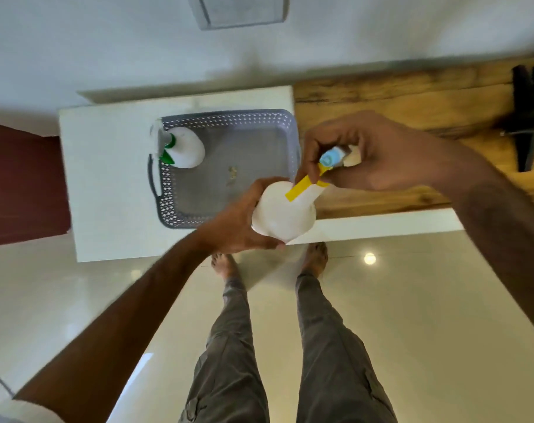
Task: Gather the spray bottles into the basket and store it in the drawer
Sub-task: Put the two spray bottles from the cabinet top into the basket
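Observation:
A grey perforated basket (229, 184) sits on a white cabinet top (107, 184). Inside it, at the far left corner, stands a white spray bottle with a green trigger (184, 151). Over the basket's near right corner I hold a second white spray bottle with a yellow trigger (282, 212). My left hand (238, 227) wraps around its round body from the left. My right hand (366, 154) grips its spray head, where a pale blue nozzle shows between the fingers. No drawer shows in this view.
A wooden surface (396, 96) adjoins the white top on the right, with a black object (531, 117) at its far right. A dark red panel (21, 184) lies left of the cabinet. My legs and bare feet stand on glossy floor tiles below.

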### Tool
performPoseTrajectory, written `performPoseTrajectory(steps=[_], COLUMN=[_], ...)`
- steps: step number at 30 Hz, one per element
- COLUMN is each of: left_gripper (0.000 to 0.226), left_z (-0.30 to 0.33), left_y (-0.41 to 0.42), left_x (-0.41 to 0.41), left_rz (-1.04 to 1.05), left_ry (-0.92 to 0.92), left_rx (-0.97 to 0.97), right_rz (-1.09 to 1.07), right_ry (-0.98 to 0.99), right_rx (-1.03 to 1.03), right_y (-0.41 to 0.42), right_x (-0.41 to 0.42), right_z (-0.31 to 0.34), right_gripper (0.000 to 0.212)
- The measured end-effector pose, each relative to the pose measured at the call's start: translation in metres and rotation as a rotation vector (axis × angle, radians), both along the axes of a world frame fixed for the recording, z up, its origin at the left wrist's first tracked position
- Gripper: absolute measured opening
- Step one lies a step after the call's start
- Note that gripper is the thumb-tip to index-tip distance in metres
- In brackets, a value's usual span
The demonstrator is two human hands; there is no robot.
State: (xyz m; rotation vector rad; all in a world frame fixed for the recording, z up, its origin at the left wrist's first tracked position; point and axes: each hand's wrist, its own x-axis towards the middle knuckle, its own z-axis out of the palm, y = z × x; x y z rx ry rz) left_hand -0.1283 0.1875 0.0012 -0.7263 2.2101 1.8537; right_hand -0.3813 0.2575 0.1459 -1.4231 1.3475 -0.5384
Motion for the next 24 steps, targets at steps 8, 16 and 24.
performPoseTrajectory(steps=[8,16,24], left_gripper=[0.099,0.084,0.077], left_z=[-0.006,-0.024,-0.057], left_y=[-0.003,-0.027,-0.1], left_x=[0.045,0.087,0.135], left_rz=[0.49,0.366,0.603], left_ry=[0.01,-0.043,-0.312], left_rx=[-0.128,-0.502,-0.535], right_rz=[-0.622,-0.639,-0.579], right_ry=[-0.152,-0.089,0.07], right_rx=[0.171,0.179,0.051], right_y=[-0.047,-0.059,-0.111], right_x=[0.093,0.119,0.111], right_z=[-0.073,-0.125,-0.185], right_gripper=[0.067,0.035,0.038])
